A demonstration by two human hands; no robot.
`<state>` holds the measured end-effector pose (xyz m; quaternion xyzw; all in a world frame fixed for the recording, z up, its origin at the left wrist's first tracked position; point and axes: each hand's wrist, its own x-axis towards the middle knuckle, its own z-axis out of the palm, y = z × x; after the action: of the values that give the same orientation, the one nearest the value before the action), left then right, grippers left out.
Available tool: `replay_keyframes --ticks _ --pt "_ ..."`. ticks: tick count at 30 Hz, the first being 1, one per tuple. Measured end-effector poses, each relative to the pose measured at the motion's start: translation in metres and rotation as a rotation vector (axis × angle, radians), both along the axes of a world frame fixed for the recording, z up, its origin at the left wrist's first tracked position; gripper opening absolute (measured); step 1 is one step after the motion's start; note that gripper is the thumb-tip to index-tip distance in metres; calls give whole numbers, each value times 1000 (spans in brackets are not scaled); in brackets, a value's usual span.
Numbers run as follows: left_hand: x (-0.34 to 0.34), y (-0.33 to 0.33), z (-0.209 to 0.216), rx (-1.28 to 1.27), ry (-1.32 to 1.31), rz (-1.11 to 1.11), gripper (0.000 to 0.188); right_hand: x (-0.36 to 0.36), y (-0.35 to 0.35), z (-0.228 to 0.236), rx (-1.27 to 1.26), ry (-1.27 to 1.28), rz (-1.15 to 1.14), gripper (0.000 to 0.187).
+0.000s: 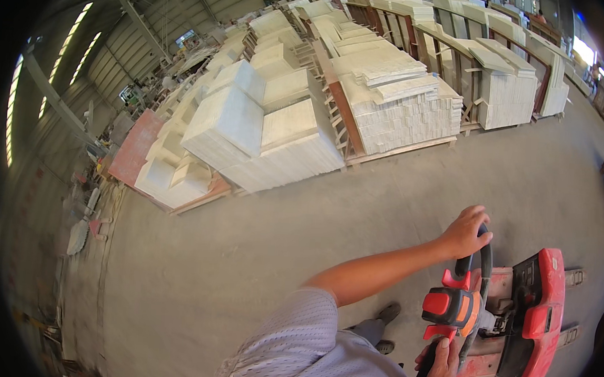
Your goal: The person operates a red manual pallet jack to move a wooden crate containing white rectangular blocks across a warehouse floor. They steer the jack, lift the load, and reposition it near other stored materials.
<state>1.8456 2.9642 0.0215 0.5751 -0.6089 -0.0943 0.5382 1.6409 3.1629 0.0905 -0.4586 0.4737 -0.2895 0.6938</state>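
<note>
A red and black electric pallet truck point(543, 314) stands at the lower right, its tiller handle point(452, 305) turned toward me. My left hand point(464, 233) reaches across with the arm outstretched, fingers wrapped round the handle's loop at its far end. On the black grip at the handle's near end lies my right hand point(441, 374), closed round it, with the thumb close to a red lever point(440, 332). Red and orange parts mark the handle's middle. Two fork tips point(573, 277) show beyond the truck's body.
Stacks of pale slabs point(298, 143) on wooden pallets fill the far side in rows, with brown frames point(344, 115) between some. A reddish panel point(135, 149) leans at the left end. Grey concrete floor point(193, 278) lies between me and the stacks. My shoes point(388, 312) are beside the truck.
</note>
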Motion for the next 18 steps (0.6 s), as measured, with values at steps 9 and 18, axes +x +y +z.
replay_keyframes --ticks 9,18 --pt "26 -98 -6 615 242 1 51 33 -63 -20 227 -86 -113 53" --pt "99 -251 3 712 516 -403 36 109 -197 1 102 -75 -165 61"
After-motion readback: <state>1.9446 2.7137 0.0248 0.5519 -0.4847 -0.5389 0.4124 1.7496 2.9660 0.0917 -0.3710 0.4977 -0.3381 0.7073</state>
